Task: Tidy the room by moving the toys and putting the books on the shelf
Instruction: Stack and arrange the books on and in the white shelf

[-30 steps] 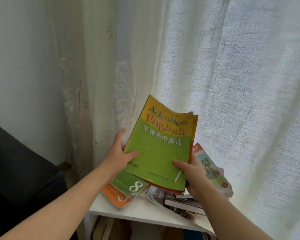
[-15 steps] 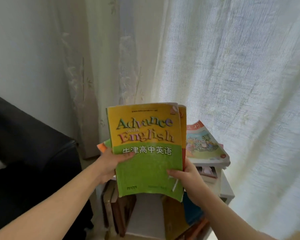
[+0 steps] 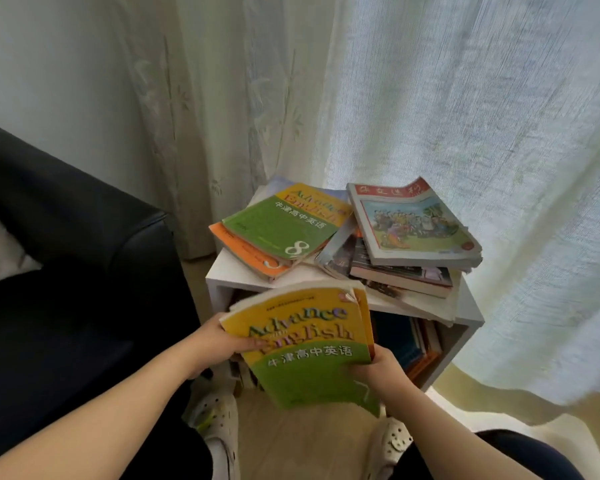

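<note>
Both hands hold a yellow-and-green "Advance with English" book (image 3: 309,344), with a second book tucked behind it, in front of a small white shelf (image 3: 465,311). My left hand (image 3: 219,341) grips the left edge, thumb on the cover. My right hand (image 3: 378,367) grips the lower right edge. On the shelf top lie a green book marked 8 (image 3: 284,226) over an orange one (image 3: 243,252), and a pile topped by a book with a cartoon cover (image 3: 413,223). More books (image 3: 416,341) stand inside the shelf's compartment.
A black sofa (image 3: 70,237) stands close on the left of the shelf. White curtains (image 3: 430,98) hang behind and to the right, reaching the floor. My two white clogs (image 3: 219,420) stand on the wooden floor in front of the shelf.
My view has tipped downward and the shelf top now shows. The held books have come down from chest height to the front of the shelf's compartment, still in both hands.
</note>
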Tool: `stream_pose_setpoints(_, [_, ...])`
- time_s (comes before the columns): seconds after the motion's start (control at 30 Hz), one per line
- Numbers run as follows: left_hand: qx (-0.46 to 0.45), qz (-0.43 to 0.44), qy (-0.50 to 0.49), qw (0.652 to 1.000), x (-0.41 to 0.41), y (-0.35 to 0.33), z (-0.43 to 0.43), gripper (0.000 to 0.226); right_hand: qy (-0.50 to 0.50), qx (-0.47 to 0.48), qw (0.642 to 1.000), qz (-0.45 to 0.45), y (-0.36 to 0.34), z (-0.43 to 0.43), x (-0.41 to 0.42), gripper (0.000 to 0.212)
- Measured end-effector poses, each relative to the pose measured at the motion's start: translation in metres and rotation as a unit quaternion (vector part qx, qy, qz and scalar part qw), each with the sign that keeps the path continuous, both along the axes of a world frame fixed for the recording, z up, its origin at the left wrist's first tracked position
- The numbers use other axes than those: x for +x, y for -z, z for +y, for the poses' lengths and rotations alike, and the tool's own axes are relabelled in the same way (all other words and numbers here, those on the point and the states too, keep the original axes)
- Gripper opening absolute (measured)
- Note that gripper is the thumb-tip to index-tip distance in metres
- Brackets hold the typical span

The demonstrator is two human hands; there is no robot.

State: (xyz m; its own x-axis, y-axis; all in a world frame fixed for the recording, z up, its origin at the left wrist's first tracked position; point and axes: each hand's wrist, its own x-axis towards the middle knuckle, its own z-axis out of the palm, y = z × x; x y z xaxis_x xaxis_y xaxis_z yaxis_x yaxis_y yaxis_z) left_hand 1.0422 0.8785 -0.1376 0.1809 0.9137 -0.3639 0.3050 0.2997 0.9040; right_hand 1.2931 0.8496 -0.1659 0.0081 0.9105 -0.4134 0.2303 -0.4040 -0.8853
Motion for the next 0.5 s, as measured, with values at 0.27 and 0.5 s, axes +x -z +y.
stream_pose_setpoints(0.27, [0.044,0.217,0.025,0.975,0.033,0.042,0.001,0.01,0.02,-0.121,0.983,-0.136,0.046,0.01,0.01,0.01])
stream_pose_setpoints(0.5, [0.035,0.326,-0.006,0.945,0.049,0.063,0.003,0.025,0.022,-0.158,0.978,-0.133,0.046,0.017,0.007,0.014])
